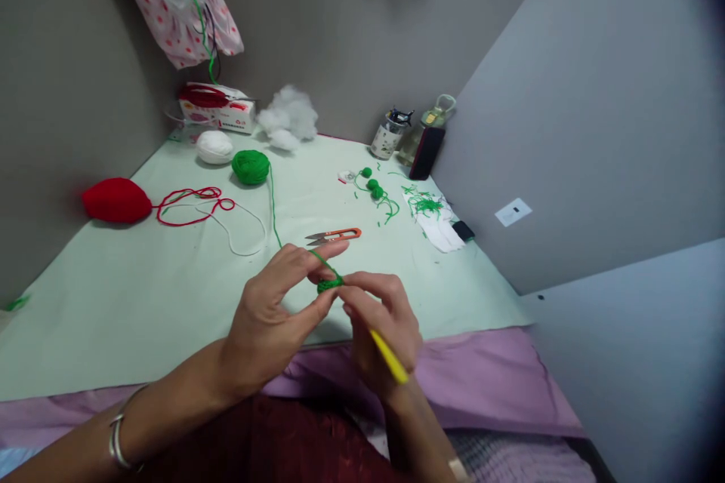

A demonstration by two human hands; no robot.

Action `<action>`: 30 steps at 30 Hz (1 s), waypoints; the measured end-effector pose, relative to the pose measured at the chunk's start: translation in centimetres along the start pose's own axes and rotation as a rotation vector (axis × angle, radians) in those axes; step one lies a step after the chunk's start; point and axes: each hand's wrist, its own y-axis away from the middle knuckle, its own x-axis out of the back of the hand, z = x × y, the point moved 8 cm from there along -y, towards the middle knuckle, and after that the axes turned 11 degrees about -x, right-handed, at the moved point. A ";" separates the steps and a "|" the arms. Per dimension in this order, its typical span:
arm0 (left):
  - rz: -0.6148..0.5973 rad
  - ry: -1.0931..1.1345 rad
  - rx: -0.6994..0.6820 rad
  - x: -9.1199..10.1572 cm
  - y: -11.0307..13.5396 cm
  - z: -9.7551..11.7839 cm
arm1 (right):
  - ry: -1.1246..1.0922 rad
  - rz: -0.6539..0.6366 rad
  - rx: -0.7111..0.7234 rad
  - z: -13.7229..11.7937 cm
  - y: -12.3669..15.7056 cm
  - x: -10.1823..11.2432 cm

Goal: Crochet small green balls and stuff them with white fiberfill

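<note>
Crochet piece [329,285], red yarn [202,96] atop box [238,119]

The lower left of the surface [113,317] lies bare, an open way from the frame's left edge to the left hand [272,317]. Just above the hand lie the snips [334,235], and a green strand [273,211] runs down from the green ball [250,166], with yarn loops [198,211] and red yarn [116,200] filling the middle left. Box [218,112], stuffing [288,117] and jars [390,134] crowd the back wall and scraps [424,205] the right edge, leaving a bare strip at upper centre.
</note>
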 end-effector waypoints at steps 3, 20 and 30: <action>-0.033 0.363 0.380 -1.4 0.7 -2.1 | 0.026 0.096 0.005 0.3 0.8 -0.1; -0.007 0.620 0.499 -2.2 0.5 -3.0 | -0.216 0.067 -0.218 1.4 -0.9 -0.5; -0.014 0.700 0.644 -2.4 0.6 -3.8 | -0.659 0.098 -0.504 3.7 -2.0 -0.2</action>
